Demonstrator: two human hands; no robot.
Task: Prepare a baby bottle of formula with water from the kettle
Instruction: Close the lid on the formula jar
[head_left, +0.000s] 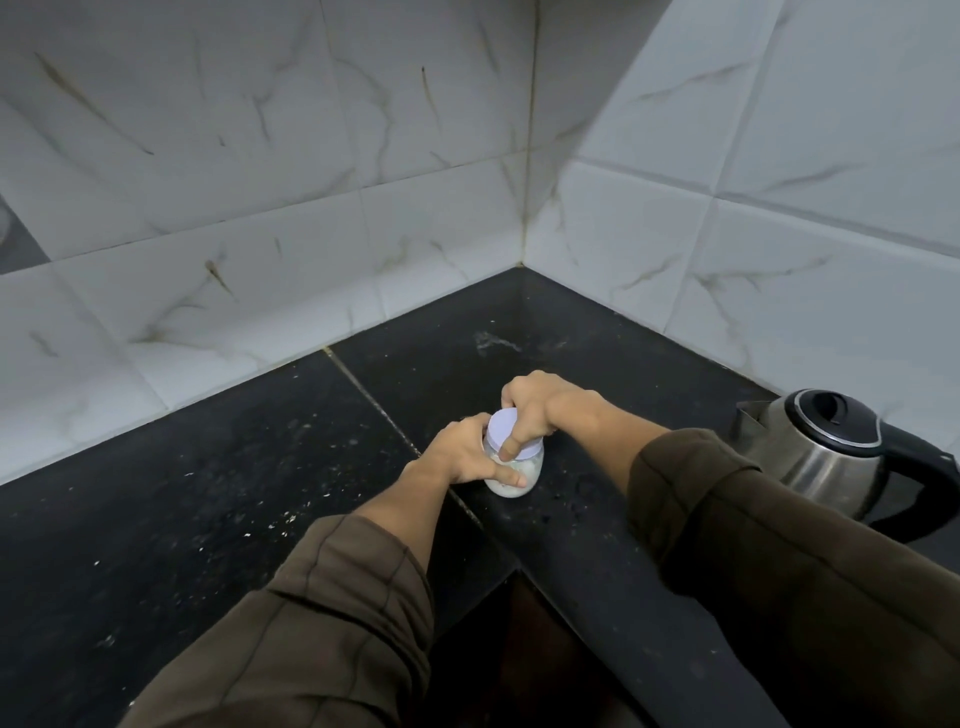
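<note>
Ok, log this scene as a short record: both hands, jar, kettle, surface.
left hand: grips the jar round its side
right hand: grips the lid from above
jar: upright on the counter, white powder inside, lid on
kettle: steel, black top and handle, top shut, on the counter to the right of the jar, apart from it
counter: black, speckled, set in a corner of marble-look tiles
</note>
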